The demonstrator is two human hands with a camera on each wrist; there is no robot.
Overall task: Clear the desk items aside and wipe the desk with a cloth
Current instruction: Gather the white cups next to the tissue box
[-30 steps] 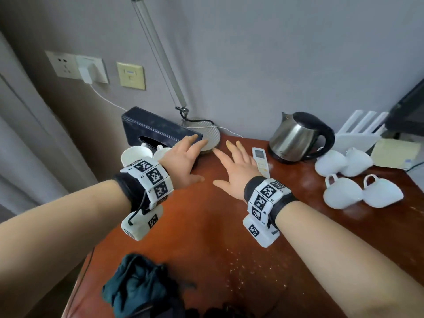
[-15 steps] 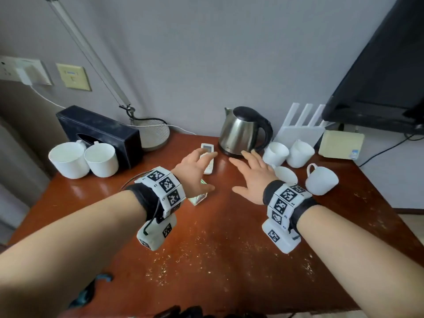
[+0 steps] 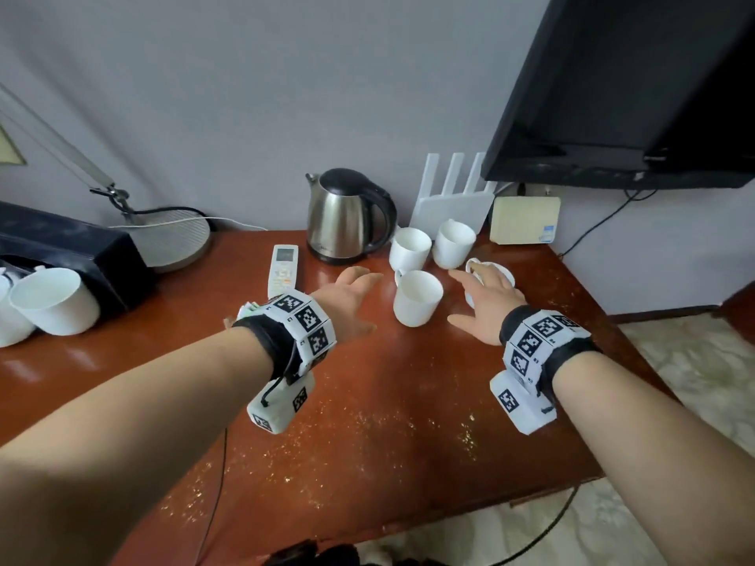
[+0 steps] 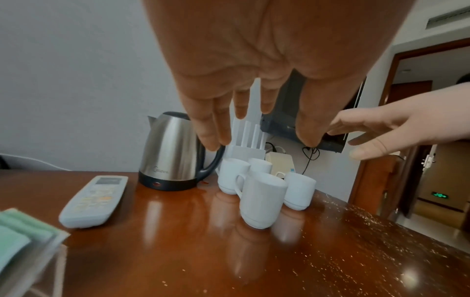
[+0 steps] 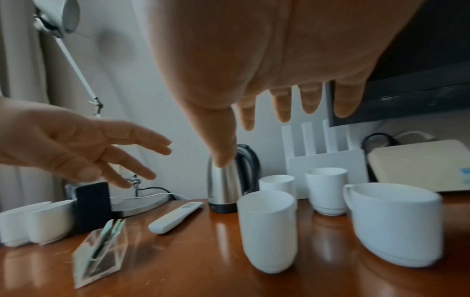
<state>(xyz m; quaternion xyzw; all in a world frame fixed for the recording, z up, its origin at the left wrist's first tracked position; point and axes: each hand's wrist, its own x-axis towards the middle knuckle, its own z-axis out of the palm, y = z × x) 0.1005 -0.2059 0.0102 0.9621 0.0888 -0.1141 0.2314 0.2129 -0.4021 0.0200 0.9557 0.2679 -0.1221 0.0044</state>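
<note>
Several white mugs cluster at the back right of the red-brown desk point(image 3: 367, 463). My left hand point(image 3: 359, 300) hovers open, fingers straight, just left of the nearest mug point(image 3: 416, 298), without touching it. My right hand point(image 3: 478, 296) hovers open over the rightmost mug point(image 3: 504, 273), partly hiding it. In the left wrist view the left hand point(image 4: 254, 128) hangs above the nearest mug point(image 4: 262, 199). The right wrist view shows the right hand point(image 5: 267, 124) above the mugs and the wide rightmost mug point(image 5: 391, 221). Pale crumbs point(image 3: 367, 422) speckle the desk front. No cloth is in view.
A steel kettle point(image 3: 347, 216) and a white remote point(image 3: 283, 265) stand behind my left hand. A clear card holder point(image 5: 101, 253) sits by my left wrist. Two mugs point(image 3: 53, 300), a black box point(image 3: 73, 255) and a lamp base point(image 3: 175, 243) are at the left. A router point(image 3: 449, 202), a beige box point(image 3: 525, 220) and a TV point(image 3: 625, 87) stand back right.
The view swung right across the desk. Both hands moved right, from the black box past the remote and kettle to the mug cluster. The dark cloth at the desk front left the view.
</note>
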